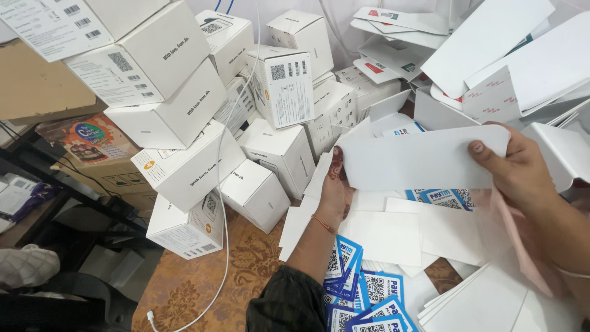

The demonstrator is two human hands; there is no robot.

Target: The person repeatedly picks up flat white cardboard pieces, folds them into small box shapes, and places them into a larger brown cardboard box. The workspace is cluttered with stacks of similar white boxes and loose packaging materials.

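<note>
The flat card sheet [424, 161] is the landmark. The left hand [335, 193] holds its left end, and the right hand [519, 169] holds its right end. Left of the sheet stands a stack of closed boxes [178, 117], and a cable [222, 203] hangs down in front of that stack. Behind the sheet, to the right, lies a heap of unfolded boxes [491, 55]. Under the sheet lie loose sheets [384, 237], and nearer to the person lie printed cards [362, 295] on the carpet [196, 283].
</note>
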